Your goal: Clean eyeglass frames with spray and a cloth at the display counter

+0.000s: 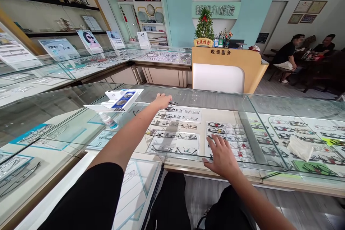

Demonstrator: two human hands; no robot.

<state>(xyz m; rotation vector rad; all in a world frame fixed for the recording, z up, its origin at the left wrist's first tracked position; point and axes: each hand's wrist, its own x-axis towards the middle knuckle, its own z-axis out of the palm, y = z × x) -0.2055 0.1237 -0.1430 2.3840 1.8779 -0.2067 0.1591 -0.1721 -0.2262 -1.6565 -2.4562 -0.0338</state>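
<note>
The person's left hand [163,101] at the glass surface's [210,95] far edge, beside dark-framed eyeglasses [172,103].
Its fingertips are hidden; whether that grip holds anything cannot be told. The eyeglasses, small and indistinct, run lengthwise roughly along that edge, facing unclear. The right hand [221,153] spreads wide at the near edge.

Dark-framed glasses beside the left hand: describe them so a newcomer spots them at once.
Start at the near glass counter and follow the left arm out to the left hand, toward the far side. The dark-framed glasses show just to its right. They sit farther back than the neighbouring pairs.
</note>
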